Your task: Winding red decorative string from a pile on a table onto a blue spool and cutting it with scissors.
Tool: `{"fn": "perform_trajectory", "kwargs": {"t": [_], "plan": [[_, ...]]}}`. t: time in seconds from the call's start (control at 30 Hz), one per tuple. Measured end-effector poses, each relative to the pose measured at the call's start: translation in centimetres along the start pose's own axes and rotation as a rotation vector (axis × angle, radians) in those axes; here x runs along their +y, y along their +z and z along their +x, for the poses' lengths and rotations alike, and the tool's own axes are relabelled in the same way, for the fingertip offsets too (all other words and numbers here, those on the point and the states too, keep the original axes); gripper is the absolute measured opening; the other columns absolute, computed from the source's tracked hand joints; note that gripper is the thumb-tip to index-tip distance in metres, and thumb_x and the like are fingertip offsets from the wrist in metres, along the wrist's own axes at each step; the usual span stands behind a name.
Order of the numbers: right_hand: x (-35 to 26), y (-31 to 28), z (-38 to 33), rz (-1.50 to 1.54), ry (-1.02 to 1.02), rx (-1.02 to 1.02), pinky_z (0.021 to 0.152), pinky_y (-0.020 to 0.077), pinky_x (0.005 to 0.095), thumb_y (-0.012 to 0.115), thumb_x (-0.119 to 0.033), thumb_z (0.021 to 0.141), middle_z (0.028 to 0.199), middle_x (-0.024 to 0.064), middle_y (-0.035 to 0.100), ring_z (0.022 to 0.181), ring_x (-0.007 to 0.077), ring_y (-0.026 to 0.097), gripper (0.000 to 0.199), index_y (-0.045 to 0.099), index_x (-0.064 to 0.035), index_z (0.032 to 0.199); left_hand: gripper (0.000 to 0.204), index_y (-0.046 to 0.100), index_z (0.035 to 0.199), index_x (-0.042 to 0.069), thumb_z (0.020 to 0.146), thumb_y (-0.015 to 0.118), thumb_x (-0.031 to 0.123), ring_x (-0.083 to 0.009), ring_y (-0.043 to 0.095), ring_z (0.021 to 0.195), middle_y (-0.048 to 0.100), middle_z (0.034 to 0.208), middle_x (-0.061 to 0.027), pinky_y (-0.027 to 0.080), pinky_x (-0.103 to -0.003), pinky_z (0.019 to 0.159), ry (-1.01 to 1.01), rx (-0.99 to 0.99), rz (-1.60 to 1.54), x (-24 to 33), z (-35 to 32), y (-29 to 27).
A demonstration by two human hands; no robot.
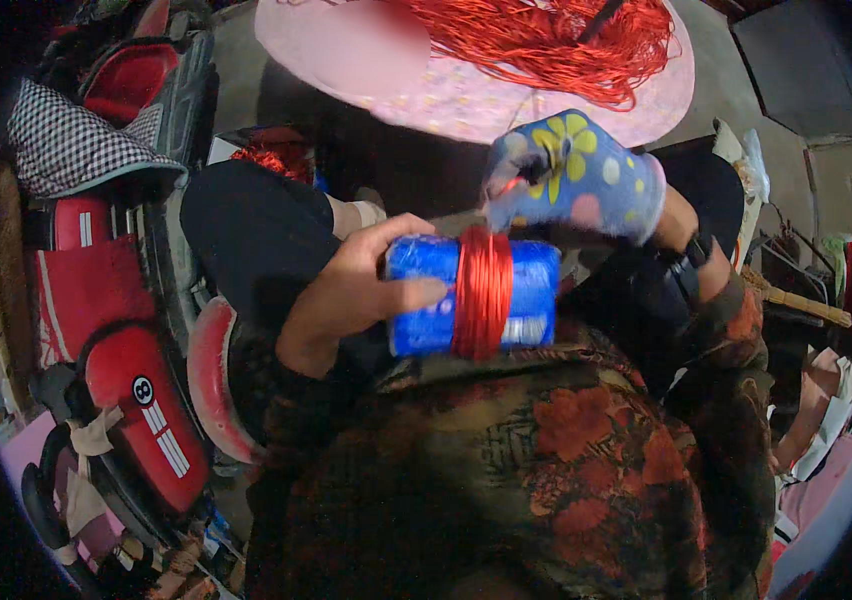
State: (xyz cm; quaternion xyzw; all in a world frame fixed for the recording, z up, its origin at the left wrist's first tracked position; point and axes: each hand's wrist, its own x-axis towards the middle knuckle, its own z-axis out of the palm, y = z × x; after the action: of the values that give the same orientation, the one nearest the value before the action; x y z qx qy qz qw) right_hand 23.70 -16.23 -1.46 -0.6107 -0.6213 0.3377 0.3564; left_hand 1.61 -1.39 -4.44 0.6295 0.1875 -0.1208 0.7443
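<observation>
The right hand is wholly inside a flowered blue sock-like cover, so its fingers can't be seen. The blue block is hidden in the middle under the band of red thread and at its left end behind the left hand. The loose red thread pile runs off the top edge.

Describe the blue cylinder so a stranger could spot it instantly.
Start at the big pink cloth heaped with loose red thread at the top. Below it, the left hand grips a blue cylinder lying sideways. Only it wears a tight band of red thread round its middle.
</observation>
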Motion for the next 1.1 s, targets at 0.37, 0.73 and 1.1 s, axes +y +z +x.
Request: {"fn": "perform_trajectory", "kwargs": {"t": [0.37,0.73,1.1], "plan": [[0.2,3.7,-5.2,0.094,-0.118,-0.246,0.068,0.0483,0.0341,0.062,-0.026,0.091,0.087,0.0092,0.065,0.076,0.0273,0.062,0.020,0.064,-0.0064,0.094,0.044,0.058,0.114,0.003,0.080,0.073,0.025,-0.0129,0.061,0.086,0.063,0.096,-0.0041,0.051,-0.030,0.081,0.271,0.628,-0.387,1.7,-1.3,-1.4],[4.0,1.7,-2.3,0.310,0.132,0.014,0.065,0.0498,0.0266,0.064,-0.024,0.091,0.077,-0.0005,0.065,0.071,0.0085,0.060,0.021,0.066,-0.0024,0.093,0.051,0.056,0.116,0.003,0.069,0.073,0.017,-0.0104,0.057,0.094,0.059,0.103,-0.0020,0.049,-0.026,0.079,0.201,0.010,-0.227,0.5,-1.2,-0.6],[0.1,1.3,-1.8,-0.339,-0.345,-0.165,0.060,0.0503,0.0386,0.073,-0.017,0.066,0.074,0.0096,0.065,0.070,0.0307,0.064,0.018,0.064,-0.0070,0.077,0.044,0.059,0.107,0.001,0.076,0.077,0.026,-0.0096,0.058,0.082,0.061,0.092,-0.0029,0.049,-0.027,0.075,0.070,0.304,0.027,-1.3,1.4,-0.4]]}}
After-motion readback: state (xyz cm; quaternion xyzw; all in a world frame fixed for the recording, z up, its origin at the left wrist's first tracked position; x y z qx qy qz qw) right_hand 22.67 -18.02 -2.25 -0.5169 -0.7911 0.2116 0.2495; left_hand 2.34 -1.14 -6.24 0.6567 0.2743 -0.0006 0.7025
